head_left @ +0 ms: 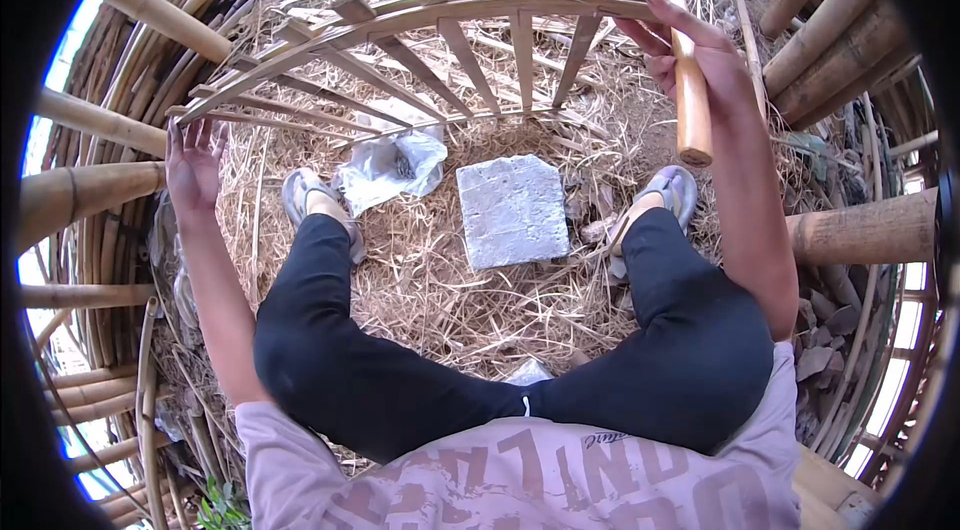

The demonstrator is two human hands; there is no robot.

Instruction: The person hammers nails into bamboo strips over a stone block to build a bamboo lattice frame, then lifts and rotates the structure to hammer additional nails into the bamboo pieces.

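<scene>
A bamboo slat frame (465, 55), with several narrow slats fixed between long strips, is held up in front of me. My left hand (193, 170) has its fingers at the frame's left end, gripping the edge. In my right hand (705, 65) is a hammer (691, 110), its wooden handle between thumb and palm and its dark head pointing away. Fingers of that same hand also reach the frame's right end. Between my feet lies a pale stone block (512, 211). A clear plastic bag (396, 168) with small dark pieces, perhaps nails, rests beside it.
Straw and bamboo shavings (420, 290) cover the ground. Thick bamboo poles (865, 233) stick in from the right, and more poles (95, 195) from the left. Broken stones (820, 360) lie along the right side. Bundled bamboo strips line the left wall.
</scene>
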